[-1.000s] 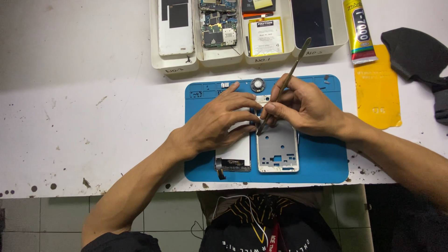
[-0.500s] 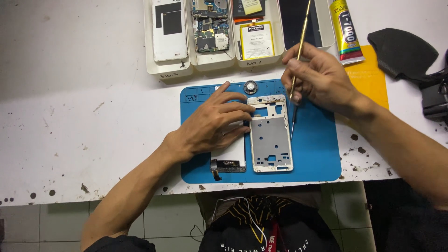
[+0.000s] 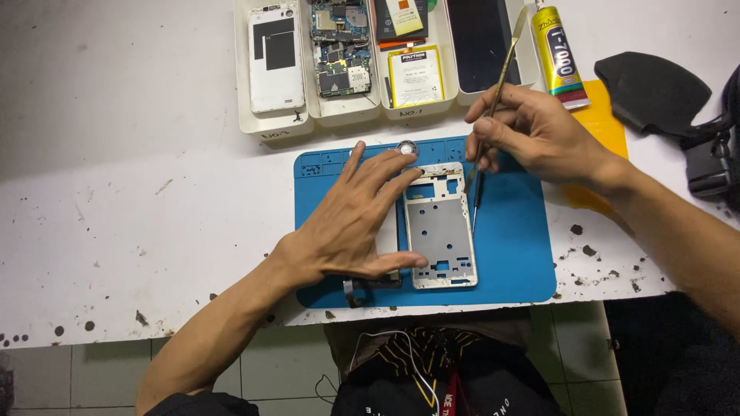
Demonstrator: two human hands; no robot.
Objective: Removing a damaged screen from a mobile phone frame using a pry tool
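Left hand (image 3: 351, 227) lies flat, fingers spread and grasping nothing, steadying the bare phone frame (image 3: 439, 227) on the blue mat (image 3: 516, 254). Right hand (image 3: 539, 135) pinches a thin pry tool (image 3: 493, 100). Removed parts fill 4 trays (image 3: 270, 127) beyond: disassembly appears well advanced.

Phone frame (image 3: 439, 231) lies on mat (image 3: 516, 262), trays (image 3: 324, 115) behind.

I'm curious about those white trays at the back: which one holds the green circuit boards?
The second white tray from the left; its circuit boards are green, while its neighbours hold a white back cover, a battery and a dark screen.
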